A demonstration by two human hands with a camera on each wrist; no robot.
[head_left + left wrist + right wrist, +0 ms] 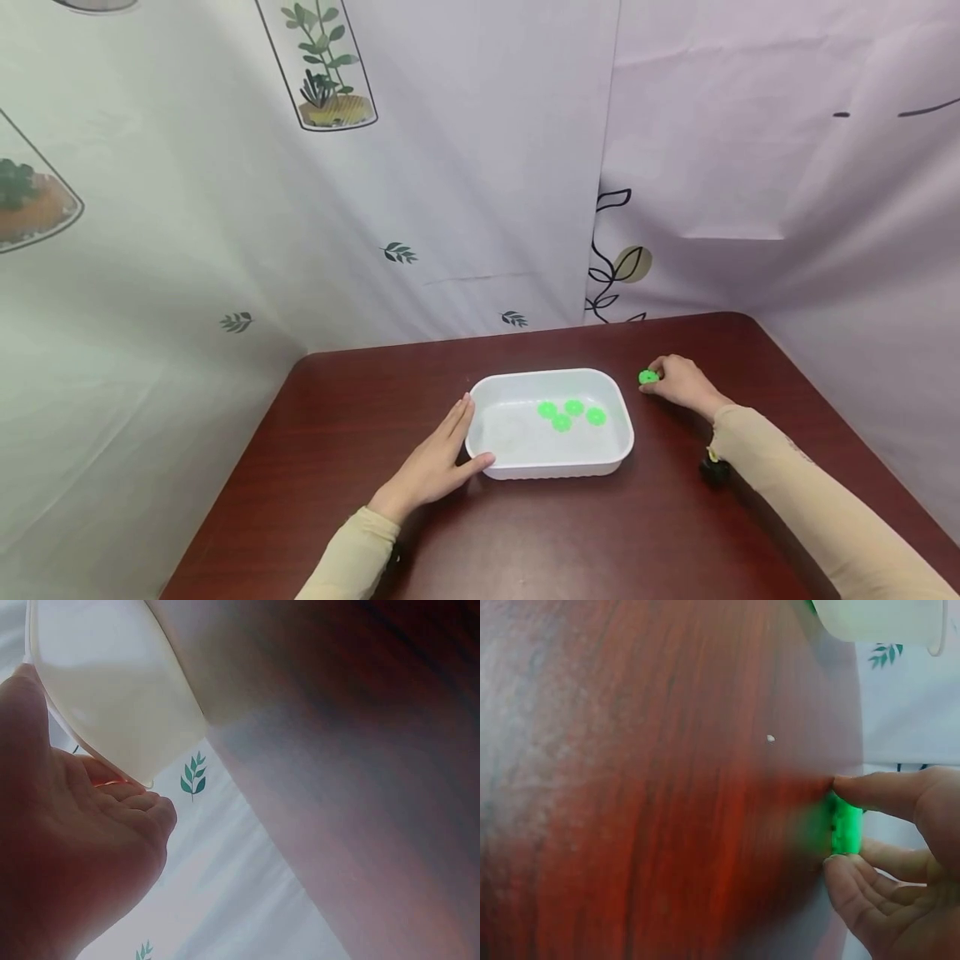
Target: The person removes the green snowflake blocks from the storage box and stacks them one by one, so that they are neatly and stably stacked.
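Observation:
A white plastic tub (525,471) stands in the middle of the dark red table (337,433); several green gear-like discs (572,414) lie inside it. My left hand (438,458) lies flat against the tub's left wall, fingers straight, thumb at its front corner; in the left wrist view the tub (112,682) fills the top. My right hand (678,382) is on the table to the tub's right and pinches one more green disc (648,377) between thumb and fingers. The right wrist view shows that green disc (847,829) held on edge against the tabletop.
Printed fabric sheets (450,167) with plant motifs hang close behind and beside the table. A small black object (714,471) sits under my right sleeve. The table's right edge (840,417) runs near my right arm.

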